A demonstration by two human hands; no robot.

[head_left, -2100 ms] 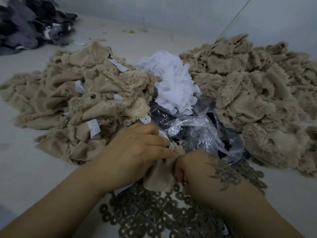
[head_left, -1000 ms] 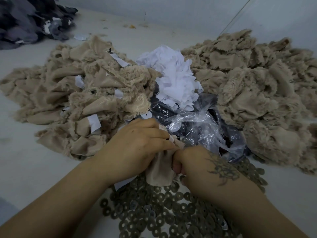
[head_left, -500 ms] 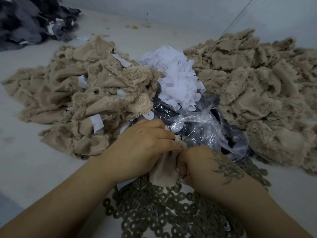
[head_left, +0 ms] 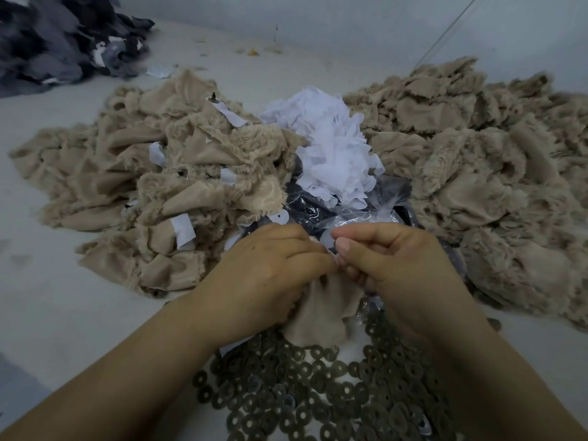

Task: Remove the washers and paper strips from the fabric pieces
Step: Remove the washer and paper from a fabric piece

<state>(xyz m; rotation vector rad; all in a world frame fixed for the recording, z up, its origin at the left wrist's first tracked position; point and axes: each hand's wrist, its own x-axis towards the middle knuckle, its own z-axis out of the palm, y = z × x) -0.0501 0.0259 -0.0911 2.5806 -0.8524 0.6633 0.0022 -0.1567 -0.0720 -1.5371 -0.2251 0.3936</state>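
A big cleaned fabric heap (head_left: 477,173) fills the right; the left pile (head_left: 152,192) still shows paper strips. White paper (head_left: 331,154) sits center, washers (head_left: 302,393) below. Left hand (head_left: 264,275) grips a fabric piece (head_left: 321,313); right hand (head_left: 401,272) pinches its top.

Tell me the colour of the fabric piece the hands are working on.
Beige, like the piles either side; the fabric piece shows best in the head view, below the hands.

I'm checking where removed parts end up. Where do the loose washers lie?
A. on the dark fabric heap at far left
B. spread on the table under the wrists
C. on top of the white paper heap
B: the washers lie spread on the table beneath both wrists.
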